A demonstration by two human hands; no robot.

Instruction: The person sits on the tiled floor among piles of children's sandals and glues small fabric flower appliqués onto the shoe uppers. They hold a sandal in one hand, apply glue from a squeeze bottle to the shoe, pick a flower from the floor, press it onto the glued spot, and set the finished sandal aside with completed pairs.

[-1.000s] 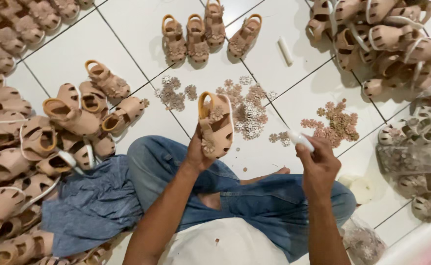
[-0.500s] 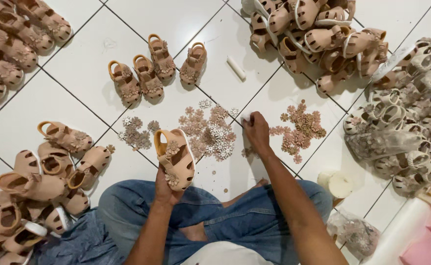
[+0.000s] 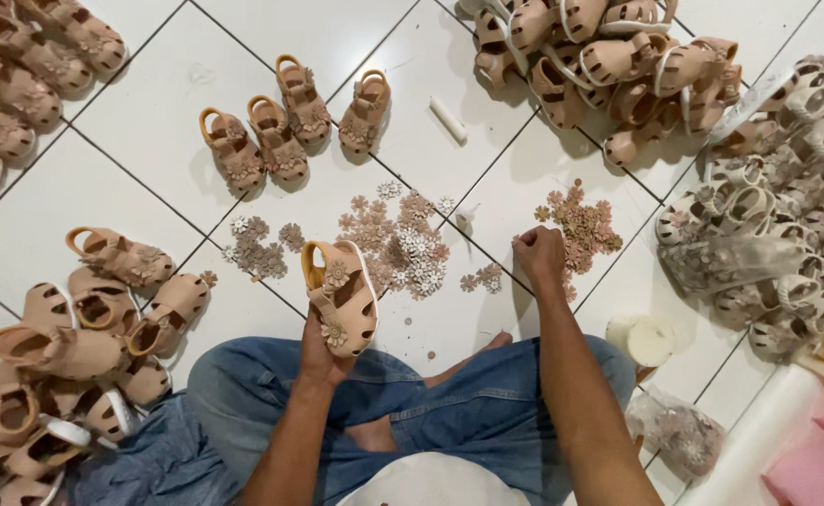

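I sit cross-legged in blue jeans on a white tiled floor. My left hand (image 3: 323, 351) holds a small tan sandal (image 3: 340, 295) upright by its heel; flower trims sit on its front and toe. My right hand (image 3: 539, 258) is stretched forward, fingers curled down on the floor at the edge of a pile of pink-brown flower trims (image 3: 585, 225). I cannot tell what, if anything, its fingers pinch. A pile of mixed pink and white flowers (image 3: 403, 239) lies between my hands, and a smaller one (image 3: 260, 248) lies left of the sandal.
Several sandals (image 3: 290, 122) stand in a row ahead. Heaps of sandals lie at left (image 3: 65, 347), top left (image 3: 28, 75), top right (image 3: 609, 66) and right (image 3: 787, 206). A white stick (image 3: 448, 120), a white roll (image 3: 646, 339) and a clear bag (image 3: 679, 436) are nearby.
My right hand has reached forward and down to the pink-brown flower pile. My left hand has lowered the sandal slightly. The view has shifted, bringing the right heaps more into sight.
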